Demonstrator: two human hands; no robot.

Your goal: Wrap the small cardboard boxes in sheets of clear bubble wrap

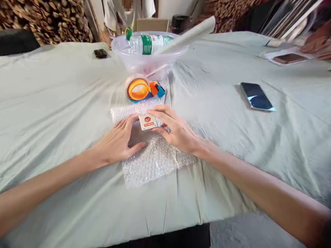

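Note:
A small white box with a red printed label (148, 122) is gripped at its right side by my right hand (176, 131), thumb below and fingers above. My left hand (120, 141) lies spread on the bubble wrap (152, 162), its thumb apart from the fingers and its index fingertip close to the box's upper left corner. Whether that fingertip touches the box I cannot tell. The bubble wrap lies under both hands and the box. Just beyond it rests a tape dispenser (138, 90) with orange and blue parts and a roll of tape.
A translucent basin (124, 58) behind the tape holds a plastic bottle (151, 44) and a long white roll (191, 34). A phone (257, 97) lies at the right. Another person's hand (318, 43) is at the far right edge, near a second phone (291, 58). A dark small packet (100, 53) sits at back left.

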